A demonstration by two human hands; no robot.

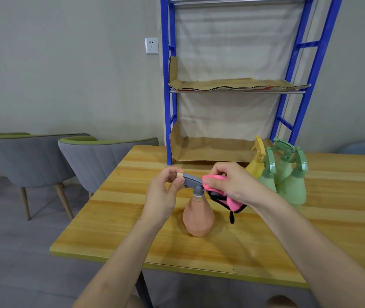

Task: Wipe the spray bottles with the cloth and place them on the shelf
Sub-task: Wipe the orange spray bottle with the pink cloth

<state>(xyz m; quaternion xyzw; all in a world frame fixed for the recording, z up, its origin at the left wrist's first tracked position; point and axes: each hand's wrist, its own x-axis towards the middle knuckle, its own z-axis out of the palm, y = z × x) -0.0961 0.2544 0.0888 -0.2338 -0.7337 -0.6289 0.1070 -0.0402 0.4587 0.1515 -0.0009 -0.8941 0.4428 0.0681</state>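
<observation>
Peach spray bottle [198,218] upright on the wooden table [121,230], near the front edge.

Left hand [166,192] pinches the nozzle tip of its grey trigger head [193,181] between thumb and fingers, steadying it.

Right hand [228,183] grips the pink cloth [226,200], bunched and pressed against the rear of the trigger head. A black-edged tail hangs down beside the bottle's neck. Hands close together, one at each end of the head.

Yellow spray bottle [256,165] and three green spray bottles [292,187] stand clustered at the right, by the foot of the blue shelf [165,85]. None is in hand.

Shelf tiers are lined with cardboard [221,83]. No bottle in view stands on them.

Judgement: early stage. Wiping of the first bottle is under way, at the head. Whether its body is done cannot be told. Left: finish this one, shelve it, then wipe and shelve the other four.
</observation>
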